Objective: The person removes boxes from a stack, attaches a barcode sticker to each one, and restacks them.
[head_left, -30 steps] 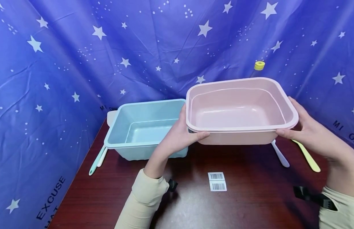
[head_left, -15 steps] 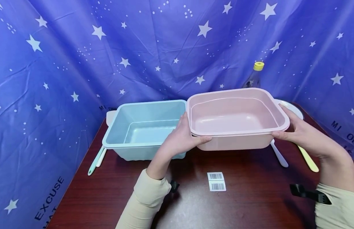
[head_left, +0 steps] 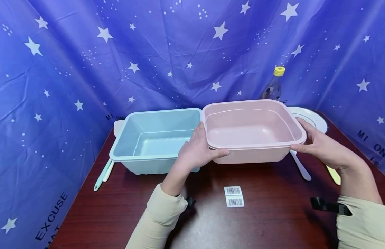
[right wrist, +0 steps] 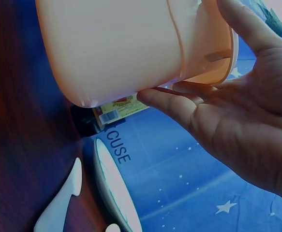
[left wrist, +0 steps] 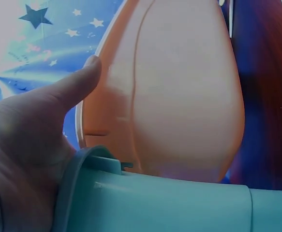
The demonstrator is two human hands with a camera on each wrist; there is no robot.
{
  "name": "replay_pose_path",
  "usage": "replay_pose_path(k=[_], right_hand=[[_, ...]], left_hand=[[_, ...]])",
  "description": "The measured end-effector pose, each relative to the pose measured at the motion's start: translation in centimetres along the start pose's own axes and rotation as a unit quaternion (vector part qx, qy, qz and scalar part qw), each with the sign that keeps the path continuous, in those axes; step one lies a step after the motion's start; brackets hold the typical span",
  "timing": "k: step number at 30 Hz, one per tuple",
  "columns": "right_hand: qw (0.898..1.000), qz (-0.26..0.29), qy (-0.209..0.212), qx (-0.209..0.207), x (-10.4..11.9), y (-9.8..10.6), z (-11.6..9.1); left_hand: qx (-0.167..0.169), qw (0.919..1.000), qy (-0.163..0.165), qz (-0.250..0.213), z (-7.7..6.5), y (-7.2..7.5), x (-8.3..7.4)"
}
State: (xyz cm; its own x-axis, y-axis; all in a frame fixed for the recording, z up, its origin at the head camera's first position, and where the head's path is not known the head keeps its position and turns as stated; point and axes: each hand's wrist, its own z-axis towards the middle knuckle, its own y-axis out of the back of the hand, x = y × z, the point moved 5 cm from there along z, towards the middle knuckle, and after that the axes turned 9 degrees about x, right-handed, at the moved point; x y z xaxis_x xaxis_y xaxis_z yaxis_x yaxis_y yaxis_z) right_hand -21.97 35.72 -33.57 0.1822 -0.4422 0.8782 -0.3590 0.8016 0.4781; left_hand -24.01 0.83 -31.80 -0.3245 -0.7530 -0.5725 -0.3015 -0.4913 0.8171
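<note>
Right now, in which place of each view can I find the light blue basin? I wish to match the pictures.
Head: left of centre; the light blue basin is partly covered by the left hand at its front right corner.
Left wrist: along the bottom edge, running to the right side.
Right wrist: not in it.
Shared landmark: the pink basin, right of centre in head, upper middle in left wrist, top in right wrist; it looks more orange in both wrist views.

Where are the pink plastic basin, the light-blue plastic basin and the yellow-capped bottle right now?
Pink plastic basin (head_left: 250,156): head view, on its outer front wall.
Light-blue plastic basin (head_left: 149,167): head view, on its outer front wall.
Yellow-capped bottle (head_left: 273,88): head view, on its clear shoulder below the cap.
</note>
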Motion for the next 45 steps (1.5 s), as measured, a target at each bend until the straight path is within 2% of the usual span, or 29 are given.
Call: replay_pose_path(k=[3, 7, 13, 20, 24, 27, 30, 33, 37, 39, 41, 43, 45], right_hand=[[1.000, 0.004, -0.012, 0.001, -0.4, 0.0, 0.0], [1.000, 0.013, -0.015, 0.013, -0.8, -0.1, 0.2], [0.999, 0.026, -0.011, 0.033, -1.8, -0.2, 0.4], [0.999, 0.021, -0.009, 0.048, -2.4, -0.1, 0.2], [0.998, 0.011, -0.018, 0.051, -2.2, -0.2, 0.3], [0.998, -0.007, -0.049, 0.049, -2.2, 0.1, 0.2], [0.996, -0.041, -0.083, 0.022, -2.0, 0.7, -0.1], [0.993, -0.077, -0.078, -0.047, -0.7, 1.4, -0.5], [0.976, -0.134, -0.045, -0.164, 2.5, 1.7, -1.6], [0.966, -0.157, -0.041, -0.203, 4.2, 1.4, -2.3], [0.960, -0.158, -0.027, -0.229, 5.7, 0.8, -2.8], [0.963, -0.140, -0.005, -0.230, 6.9, -0.2, -3.0], [0.970, -0.125, 0.026, -0.206, 7.9, -1.4, -3.0]], left_hand=[[0.023, 0.9986, 0.031, 0.036, 0.0, -0.3, 0.1], [0.033, 0.9967, 0.042, 0.061, 0.1, -0.4, 0.1], [0.034, 0.9973, 0.024, 0.061, 0.0, -0.3, 0.1], [0.041, 0.9957, 0.000, 0.083, -0.1, -0.5, -0.1], [0.030, 0.9977, -0.015, 0.059, 0.0, -0.3, -0.1], [0.008, 0.9982, -0.056, 0.019, -0.2, 0.2, -0.1], [-0.030, 0.9919, -0.120, -0.028, -0.8, 1.1, -0.2], [-0.088, 0.9765, -0.186, -0.064, -2.1, 2.5, -0.5], [-0.152, 0.9519, -0.252, -0.086, -4.2, 3.8, -0.9], [-0.161, 0.9441, -0.273, -0.089, -5.1, 4.1, -1.0], [-0.158, 0.9407, -0.285, -0.094, -5.9, 4.2, -1.0], [-0.149, 0.9399, -0.290, -0.101, -6.4, 4.3, -0.9], [-0.141, 0.9402, -0.291, -0.106, -6.9, 4.3, -0.7]])
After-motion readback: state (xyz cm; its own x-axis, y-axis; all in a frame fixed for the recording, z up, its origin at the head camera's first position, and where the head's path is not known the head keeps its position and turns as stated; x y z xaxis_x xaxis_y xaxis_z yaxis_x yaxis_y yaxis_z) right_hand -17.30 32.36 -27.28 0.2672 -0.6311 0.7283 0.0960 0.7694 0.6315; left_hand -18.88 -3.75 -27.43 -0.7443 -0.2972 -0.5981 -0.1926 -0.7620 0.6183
